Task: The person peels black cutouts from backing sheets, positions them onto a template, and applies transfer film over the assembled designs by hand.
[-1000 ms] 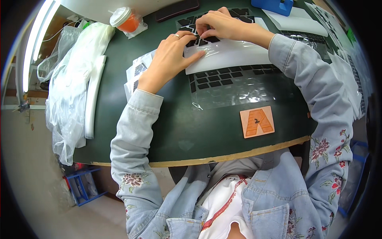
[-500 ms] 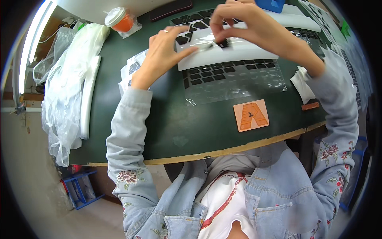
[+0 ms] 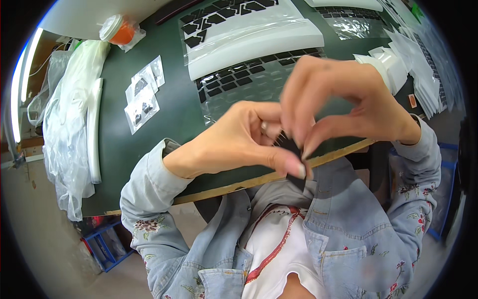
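Both of my hands are close together above the table's front edge. My left hand (image 3: 239, 144) is closed, its thumb stretched along a small dark piece (image 3: 290, 145) with fine light lines at its upper edge. My right hand (image 3: 343, 99) pinches at the same piece with thumb and forefinger; motion blurs its fingers. Much of the piece is hidden by the fingers. Beyond the hands lies a clear sheet (image 3: 211, 105) with rows of black key-shaped stickers. Behind it is a white backing sheet (image 3: 259, 46) with larger black cut-outs (image 3: 209, 20) on its far part.
Small clear pouches (image 3: 142, 110) with dark pieces lie left of the sheets. Farther left are a heap of clear plastic bags (image 3: 74, 114) and a white roll (image 3: 94, 129). A lidded orange cup (image 3: 119, 32) stands at the back. White papers (image 3: 393, 70) and a small reddish-brown block (image 3: 412, 100) lie right.
Both hands have come back from the backing sheet toward me and closed together on the dark piece. The view has shifted, and the orange template block is no longer visible.
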The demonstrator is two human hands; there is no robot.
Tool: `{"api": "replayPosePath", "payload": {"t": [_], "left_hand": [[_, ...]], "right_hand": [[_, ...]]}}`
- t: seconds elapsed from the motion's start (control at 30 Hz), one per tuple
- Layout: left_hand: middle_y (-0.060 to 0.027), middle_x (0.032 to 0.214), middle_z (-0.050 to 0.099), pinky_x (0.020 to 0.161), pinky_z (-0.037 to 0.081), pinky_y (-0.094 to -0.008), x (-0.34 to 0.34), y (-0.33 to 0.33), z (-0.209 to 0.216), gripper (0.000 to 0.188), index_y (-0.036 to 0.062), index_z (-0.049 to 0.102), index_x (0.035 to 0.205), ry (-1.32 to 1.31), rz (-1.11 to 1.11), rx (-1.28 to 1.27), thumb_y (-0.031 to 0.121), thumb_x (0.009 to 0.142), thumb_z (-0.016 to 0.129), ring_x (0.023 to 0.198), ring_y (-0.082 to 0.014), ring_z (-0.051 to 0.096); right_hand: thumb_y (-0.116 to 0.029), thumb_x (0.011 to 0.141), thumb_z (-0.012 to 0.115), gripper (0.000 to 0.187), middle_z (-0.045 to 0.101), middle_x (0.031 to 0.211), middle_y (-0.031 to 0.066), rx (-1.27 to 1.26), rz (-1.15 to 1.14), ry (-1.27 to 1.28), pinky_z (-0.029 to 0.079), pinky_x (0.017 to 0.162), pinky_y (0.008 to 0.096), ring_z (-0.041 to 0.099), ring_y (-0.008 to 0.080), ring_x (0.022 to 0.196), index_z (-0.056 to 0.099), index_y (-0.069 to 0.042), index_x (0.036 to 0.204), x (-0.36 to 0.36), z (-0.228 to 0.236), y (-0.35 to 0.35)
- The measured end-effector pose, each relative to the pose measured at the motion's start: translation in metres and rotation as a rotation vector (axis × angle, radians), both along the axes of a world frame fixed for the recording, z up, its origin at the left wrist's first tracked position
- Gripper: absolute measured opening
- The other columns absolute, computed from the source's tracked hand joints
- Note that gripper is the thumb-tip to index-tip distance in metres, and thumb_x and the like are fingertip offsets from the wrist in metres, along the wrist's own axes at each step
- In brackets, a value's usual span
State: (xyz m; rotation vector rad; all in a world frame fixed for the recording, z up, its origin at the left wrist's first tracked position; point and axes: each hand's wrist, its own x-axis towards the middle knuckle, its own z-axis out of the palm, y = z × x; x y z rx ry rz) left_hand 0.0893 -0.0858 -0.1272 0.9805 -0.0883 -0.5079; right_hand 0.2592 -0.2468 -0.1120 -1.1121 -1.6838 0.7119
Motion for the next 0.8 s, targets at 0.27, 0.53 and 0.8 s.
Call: {"api": "replayPosePath", "payload": {"t": [0.27,0.53,0.8], "left_hand": [[-0.0066,0.095,0.071,0.074,0.053,-0.022,0.0,-0.007,-0.012,0.04,-0.0008,0.053,0.118,0.016,0.431,0.576,0.007,0.087,0.077,0.088,-0.0107,0.068],[-0.0076,0.097,0.071,0.069,0.052,-0.0259,-0.01,-0.005,-0.025,0.03,0.0003,0.061,0.112,-0.51,0.54,1.204,0.003,0.086,0.075,0.082,-0.0134,0.069],[-0.0072,0.113,0.061,0.079,0.049,-0.037,-0.019,-0.005,-0.043,0.041,0.0108,0.071,0.118,-1.027,0.357,1.563,0.013,0.078,0.079,0.097,-0.0259,0.062]], "right_hand": [[-0.008,0.092,0.07,0.023,0.06,0.099,0.0026,-0.568,-0.248,0.363,0.05,0.08,0.0233,0.061,0.0074,0.087,0.059,0.0,0.111,-0.022,-0.016,-0.015],[-0.012,0.09,0.069,0.015,0.068,0.081,0.0065,-0.504,-0.247,0.001,0.05,0.067,0.0264,0.061,0.0109,0.071,0.065,0.003,0.093,0.005,-0.036,-0.004],[-0.01,0.088,0.068,0.011,0.064,0.096,0.0089,-0.242,-0.37,-0.363,0.049,0.072,0.0346,0.061,0.0238,0.086,0.061,-0.004,0.094,-0.006,-0.055,-0.016]]}}
